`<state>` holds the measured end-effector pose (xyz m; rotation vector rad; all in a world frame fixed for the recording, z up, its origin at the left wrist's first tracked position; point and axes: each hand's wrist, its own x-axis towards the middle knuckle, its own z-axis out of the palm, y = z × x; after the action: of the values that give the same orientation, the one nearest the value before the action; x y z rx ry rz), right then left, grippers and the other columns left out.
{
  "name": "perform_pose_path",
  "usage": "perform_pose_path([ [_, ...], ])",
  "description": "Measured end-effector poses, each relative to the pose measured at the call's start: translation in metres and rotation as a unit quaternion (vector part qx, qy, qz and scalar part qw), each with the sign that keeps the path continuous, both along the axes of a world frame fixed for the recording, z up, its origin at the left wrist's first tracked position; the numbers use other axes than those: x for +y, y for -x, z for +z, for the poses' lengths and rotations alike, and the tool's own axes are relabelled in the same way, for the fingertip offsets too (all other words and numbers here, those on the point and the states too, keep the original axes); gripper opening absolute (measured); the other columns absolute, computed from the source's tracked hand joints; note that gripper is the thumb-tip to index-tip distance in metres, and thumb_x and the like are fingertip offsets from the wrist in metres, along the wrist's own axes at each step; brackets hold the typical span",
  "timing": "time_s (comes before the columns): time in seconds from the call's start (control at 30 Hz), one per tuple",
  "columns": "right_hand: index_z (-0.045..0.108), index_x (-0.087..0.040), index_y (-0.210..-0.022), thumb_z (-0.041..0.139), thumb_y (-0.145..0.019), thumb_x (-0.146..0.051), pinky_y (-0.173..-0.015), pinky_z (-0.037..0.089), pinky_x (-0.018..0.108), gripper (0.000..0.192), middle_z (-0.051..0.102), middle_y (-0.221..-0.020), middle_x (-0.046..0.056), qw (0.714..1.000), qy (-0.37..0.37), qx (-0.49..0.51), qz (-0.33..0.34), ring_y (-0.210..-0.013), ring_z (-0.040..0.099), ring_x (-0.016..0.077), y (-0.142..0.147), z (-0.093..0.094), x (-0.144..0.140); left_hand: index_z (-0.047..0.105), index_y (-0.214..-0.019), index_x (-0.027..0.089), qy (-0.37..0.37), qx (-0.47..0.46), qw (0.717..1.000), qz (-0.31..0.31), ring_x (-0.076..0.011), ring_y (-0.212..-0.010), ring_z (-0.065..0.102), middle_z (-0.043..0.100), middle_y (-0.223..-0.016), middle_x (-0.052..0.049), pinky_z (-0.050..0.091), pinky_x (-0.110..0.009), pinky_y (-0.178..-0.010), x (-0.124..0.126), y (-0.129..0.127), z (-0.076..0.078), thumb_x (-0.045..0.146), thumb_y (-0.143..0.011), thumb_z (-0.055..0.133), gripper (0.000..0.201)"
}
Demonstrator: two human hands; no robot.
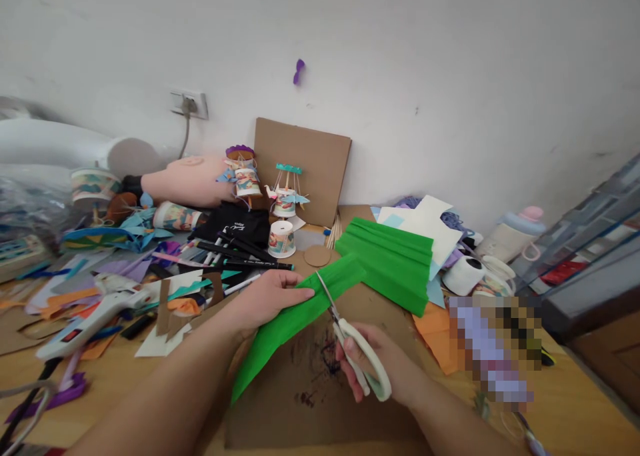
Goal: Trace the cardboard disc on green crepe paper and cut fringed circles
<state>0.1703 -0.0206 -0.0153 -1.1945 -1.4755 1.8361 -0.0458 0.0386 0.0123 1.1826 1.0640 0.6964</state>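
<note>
Over the cardboard mat (310,403), your left hand (270,296) pinches the pleated green paper (300,313); your right hand (385,366) grasps scissors (350,336), blades parted mid-cut. Closing them cleanly probably calls for taut paper.

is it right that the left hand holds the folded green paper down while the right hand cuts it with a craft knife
Not quite. In the head view the right hand works white-handled scissors, not a craft knife. The rest stands: the left hand holds the folded green paper while the blades cut into it.
</note>
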Motion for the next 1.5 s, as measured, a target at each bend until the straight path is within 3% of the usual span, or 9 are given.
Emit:
perform_pose_path([
  [0.2, 0.048, -0.019, -0.070, 0.060, -0.066, -0.076, -0.028, 0.029, 0.017, 0.058, 0.049, -0.042, -0.007, 0.999, 0.035, 0.011, -0.016, -0.029, 0.045, 0.0078, 0.006, -0.005, 0.001, 0.066, -0.069, 0.016, -0.017, 0.025, 0.999, 0.039, -0.0112, -0.047, 0.046, 0.058, -0.054, 0.004, 0.031, -0.023, -0.047, 0.006, -0.002, -0.005, 0.057, -0.061, 0.073, 0.042],
  [0.5, 0.050, -0.018, -0.070, 0.060, -0.066, -0.079, -0.030, 0.033, 0.017, 0.061, 0.051, -0.042, -0.006, 1.000, 0.016, -0.002, -0.001, -0.029, 0.046, 0.0075, 0.001, -0.005, 0.004, 0.063, -0.064, 0.017, -0.008, 0.039, 0.999, 0.025, -0.0103, -0.044, 0.041, 0.053, -0.049, 0.005, 0.027, -0.023, -0.046, 0.007, -0.003, -0.008, 0.058, -0.058, 0.074, 0.043],
  [0.7, 0.053, -0.017, -0.069, 0.057, -0.065, -0.082, -0.030, 0.032, 0.017, 0.065, 0.051, -0.043, -0.005, 1.000, 0.014, 0.007, -0.017, -0.031, 0.047, 0.0080, 0.001, 0.000, 0.004, 0.066, -0.062, 0.019, -0.011, 0.058, 0.997, -0.040, -0.0121, -0.043, 0.044, 0.059, -0.050, 0.003, 0.027, -0.024, -0.045, 0.005, -0.007, -0.014, 0.052, -0.065, 0.071, 0.034],
  [0.9, 0.053, -0.017, -0.068, 0.057, -0.061, -0.084, -0.031, 0.032, 0.019, 0.067, 0.051, -0.042, -0.005, 1.000, 0.029, -0.001, -0.011, -0.031, 0.047, 0.0087, 0.000, -0.002, 0.007, 0.070, -0.067, 0.018, 0.018, 0.049, 0.998, -0.046, -0.0142, -0.046, 0.051, 0.066, -0.056, 0.000, 0.032, -0.024, -0.047, 0.005, -0.010, -0.019, 0.052, -0.065, 0.071, 0.034],
  [1.1, 0.053, -0.017, -0.070, 0.059, -0.060, -0.083, -0.034, 0.034, 0.018, 0.067, 0.052, -0.046, -0.005, 0.999, 0.037, 0.003, -0.016, -0.034, 0.047, 0.0077, 0.000, -0.003, 0.008, 0.070, -0.062, 0.018, -0.002, 0.056, 0.998, -0.025, -0.0152, -0.046, 0.053, 0.067, -0.055, -0.001, 0.034, -0.025, -0.046, 0.007, -0.012, -0.020, 0.049, -0.065, 0.072, 0.031],
  [1.3, 0.053, -0.017, -0.070, 0.059, -0.060, -0.084, -0.033, 0.034, 0.018, 0.068, 0.053, -0.046, -0.005, 0.999, 0.040, 0.003, -0.030, -0.033, 0.048, 0.0079, 0.005, -0.007, 0.006, 0.071, -0.061, 0.018, 0.031, 0.010, 0.999, -0.020, -0.0124, -0.043, 0.050, 0.067, -0.054, 0.000, 0.034, -0.023, -0.044, 0.003, -0.016, -0.020, 0.043, -0.063, 0.076, 0.025],
  [1.5, 0.051, -0.018, -0.064, 0.059, -0.060, -0.083, -0.030, 0.028, 0.019, 0.065, 0.048, -0.040, -0.006, 0.994, 0.047, 0.008, -0.099, -0.029, 0.043, 0.0081, 0.011, -0.005, 0.009, 0.069, -0.057, 0.017, 0.049, -0.030, 0.998, 0.022, -0.0116, -0.042, 0.049, 0.065, -0.050, 0.001, 0.032, -0.022, -0.042, 0.007, -0.018, -0.022, 0.037, -0.062, 0.078, 0.023],
])
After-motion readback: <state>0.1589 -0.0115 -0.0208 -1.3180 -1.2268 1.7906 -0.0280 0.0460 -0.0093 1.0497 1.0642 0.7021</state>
